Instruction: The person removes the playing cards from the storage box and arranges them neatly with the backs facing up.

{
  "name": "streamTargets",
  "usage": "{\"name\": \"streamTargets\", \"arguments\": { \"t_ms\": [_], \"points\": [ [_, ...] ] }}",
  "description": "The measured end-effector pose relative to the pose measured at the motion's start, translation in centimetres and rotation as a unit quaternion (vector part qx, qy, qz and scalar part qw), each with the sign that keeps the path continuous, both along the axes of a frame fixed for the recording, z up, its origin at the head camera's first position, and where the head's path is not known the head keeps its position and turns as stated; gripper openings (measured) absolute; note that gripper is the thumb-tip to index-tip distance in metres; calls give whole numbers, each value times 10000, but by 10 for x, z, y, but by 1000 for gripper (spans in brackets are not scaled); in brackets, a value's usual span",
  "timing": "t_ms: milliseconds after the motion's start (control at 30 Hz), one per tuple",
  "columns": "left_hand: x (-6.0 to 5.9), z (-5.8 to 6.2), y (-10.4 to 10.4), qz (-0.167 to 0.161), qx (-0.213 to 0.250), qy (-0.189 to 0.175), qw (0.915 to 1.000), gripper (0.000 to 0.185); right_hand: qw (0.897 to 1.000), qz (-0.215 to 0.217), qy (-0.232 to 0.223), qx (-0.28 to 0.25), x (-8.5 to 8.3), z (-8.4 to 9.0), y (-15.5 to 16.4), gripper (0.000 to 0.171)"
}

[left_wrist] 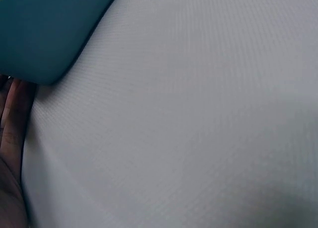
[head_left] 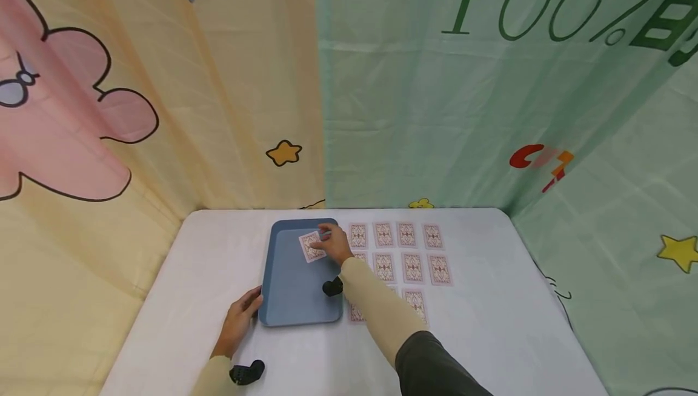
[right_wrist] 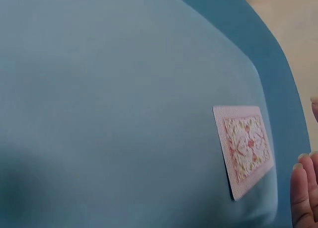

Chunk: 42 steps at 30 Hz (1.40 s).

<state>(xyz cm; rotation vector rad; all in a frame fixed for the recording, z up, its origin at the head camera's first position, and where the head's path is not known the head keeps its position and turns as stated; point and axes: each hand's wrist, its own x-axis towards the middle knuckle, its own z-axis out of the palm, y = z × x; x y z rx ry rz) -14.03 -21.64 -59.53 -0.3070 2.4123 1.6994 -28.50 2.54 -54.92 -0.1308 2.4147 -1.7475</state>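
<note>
A blue-grey tray (head_left: pixel 289 299) lies on the white table. My left hand (head_left: pixel 239 318) is at its left side, fingertips against the outer wall. In the left wrist view, straight fingers (left_wrist: pixel 14 123) reach to the tray's corner (left_wrist: pixel 47 39). Over the tray's far right part is my right hand (head_left: pixel 335 243), thumb overlapping a playing card (head_left: pixel 311 247) in the head view. That card (right_wrist: pixel 247 148) lies with its red patterned back up inside the tray. In the right wrist view, the visible fingers (right_wrist: pixel 302 193) are extended and apart from the card.
Right of the tray, several playing cards (head_left: pixel 412 267) lie in rows, backs up. My right forearm (head_left: pixel 376 305) hides part of the nearer rows. White cloth (head_left: pixel 491 299) covers the table. Printed curtains (head_left: pixel 409 111) hang behind and at both sides.
</note>
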Motion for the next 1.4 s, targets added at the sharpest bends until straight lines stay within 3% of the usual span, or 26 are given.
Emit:
{"name": "streamTargets", "arguments": {
  "t_ms": [300,600,900,1267,1400],
  "points": [
    [1,0,3,29,-9,150,9999,50,9976,-540,-408,-164,-5,-7,-14,54],
    [3,-3,8,-10,28,200,9998,52,9932,-1000,-542,257,-9,-22,-20,63],
    [3,-3,6,35,48,204,9998,51,9917,-677,-336,1041,-13,-30,-24,75],
    [5,-5,3,70,-34,381,9992,51,9827,-384,-308,1784,-18,-36,-35,47],
    [3,-5,0,107,-36,347,9993,50,9837,-403,-444,1697,-20,-35,-39,57]
  ]
}}
